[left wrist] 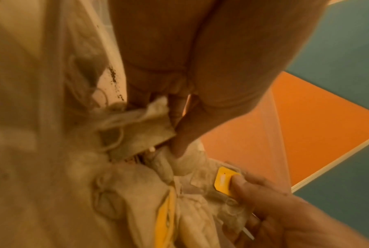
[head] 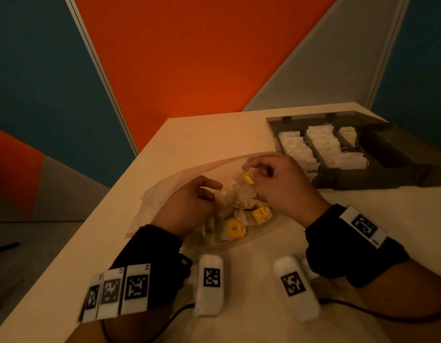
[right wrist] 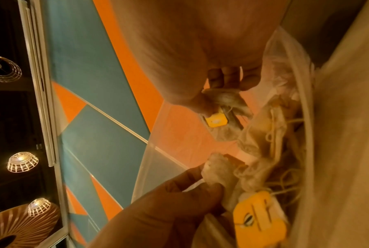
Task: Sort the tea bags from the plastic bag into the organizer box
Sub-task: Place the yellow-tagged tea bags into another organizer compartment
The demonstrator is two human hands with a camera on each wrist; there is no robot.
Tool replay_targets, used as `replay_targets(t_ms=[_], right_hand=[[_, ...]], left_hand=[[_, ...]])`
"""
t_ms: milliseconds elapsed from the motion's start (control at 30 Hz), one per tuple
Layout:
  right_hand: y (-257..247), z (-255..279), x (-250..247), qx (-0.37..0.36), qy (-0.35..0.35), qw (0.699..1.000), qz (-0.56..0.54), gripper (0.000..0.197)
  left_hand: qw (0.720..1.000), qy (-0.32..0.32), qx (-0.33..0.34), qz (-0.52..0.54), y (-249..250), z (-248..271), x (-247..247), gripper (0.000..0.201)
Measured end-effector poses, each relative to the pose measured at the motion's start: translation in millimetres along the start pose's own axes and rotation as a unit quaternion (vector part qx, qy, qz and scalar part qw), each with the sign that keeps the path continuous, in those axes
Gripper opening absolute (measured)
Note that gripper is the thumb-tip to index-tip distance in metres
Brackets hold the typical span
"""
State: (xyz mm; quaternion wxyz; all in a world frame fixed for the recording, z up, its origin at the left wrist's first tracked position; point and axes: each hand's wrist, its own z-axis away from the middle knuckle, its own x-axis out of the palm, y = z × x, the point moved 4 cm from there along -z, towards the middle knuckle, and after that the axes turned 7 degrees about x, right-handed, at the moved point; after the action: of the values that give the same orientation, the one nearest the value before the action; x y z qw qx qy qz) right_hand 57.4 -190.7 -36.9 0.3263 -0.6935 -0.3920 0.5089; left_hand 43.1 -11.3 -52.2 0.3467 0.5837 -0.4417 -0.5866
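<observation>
A clear plastic bag point(head: 165, 191) lies open on the white table point(head: 214, 134) with a heap of tea bags point(head: 241, 216) with yellow tags inside. My left hand point(head: 212, 194) reaches into the bag and pinches one pale tea bag point(left wrist: 149, 124) at the heap's left side. My right hand point(head: 256, 173) is at the heap's far side, pinching a tea bag by its yellow tag point(head: 248, 177), thumb on the tag point(left wrist: 224, 181). The dark grey organizer box point(head: 400, 154) stands open at the back right, with white tea bags point(head: 323, 144) in its compartments.
The table's left edge point(head: 130, 169) runs diagonally close to the plastic bag. Two white marker blocks point(head: 210, 283) and dark cables point(head: 363, 310) sit at the near side by my wrists. Orange and teal wall panels point(head: 189, 58) rise behind the table.
</observation>
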Motion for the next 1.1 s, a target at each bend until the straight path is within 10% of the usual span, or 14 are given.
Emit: replay_targets(t_ms=[467,733,1100], right_hand=[[0.7,3.1,-0.1,0.089,-0.018,0.995,-0.045,0.005],[2.6,9.2,11.6,0.246,-0.124,0.945,-0.175,0.006],[-2.1,13.3,12.5,0.26,-0.183,0.906,-0.279,0.011]], left_hand=[[0.979,0.169,0.096,0.059,-0.7,-6.2,-7.9,0.005],[0.981,0.093,0.165,0.05,14.5,0.0,4.3,0.009],[0.984,0.041,0.174,-0.025,18.8,2.5,9.3,0.014]])
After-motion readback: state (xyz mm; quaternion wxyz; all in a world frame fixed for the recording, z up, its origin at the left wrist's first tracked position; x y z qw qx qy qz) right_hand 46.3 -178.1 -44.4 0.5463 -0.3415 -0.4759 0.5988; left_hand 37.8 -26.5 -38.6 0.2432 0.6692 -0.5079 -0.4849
